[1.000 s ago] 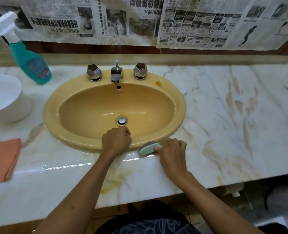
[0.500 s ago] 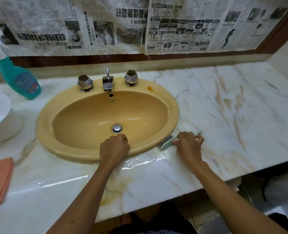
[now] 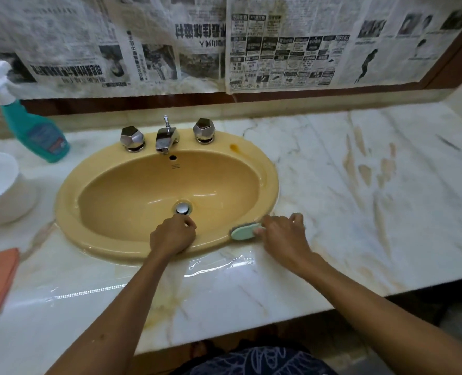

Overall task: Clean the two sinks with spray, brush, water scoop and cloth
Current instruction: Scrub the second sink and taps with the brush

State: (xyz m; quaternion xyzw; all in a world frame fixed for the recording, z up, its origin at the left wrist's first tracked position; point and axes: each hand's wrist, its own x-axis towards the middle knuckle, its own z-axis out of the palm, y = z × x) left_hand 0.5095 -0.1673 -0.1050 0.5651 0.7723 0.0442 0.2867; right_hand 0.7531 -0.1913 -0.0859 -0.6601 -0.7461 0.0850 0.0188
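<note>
Right hand (image 3: 284,236) clamps the green brush (image 3: 246,230) by its smooth back — bristles down on the yellow sink (image 3: 70,212) rim, near the counter's front edge. Light, stiff, likely slippery when wet (grip the sides). Left hand (image 3: 173,235) — fisted, holding nothing — rests on the rim.

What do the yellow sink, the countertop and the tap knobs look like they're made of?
The sink looks like glazed ceramic: smooth mustard surface with soft glossy highlights. The countertop appears to be polished marble, or a look-alike: white with brown and grey veins and mirror-like reflections. The faceted tap knobs look like chromed metal, silver and reflective, though plated plastic can't be ruled out.
</note>
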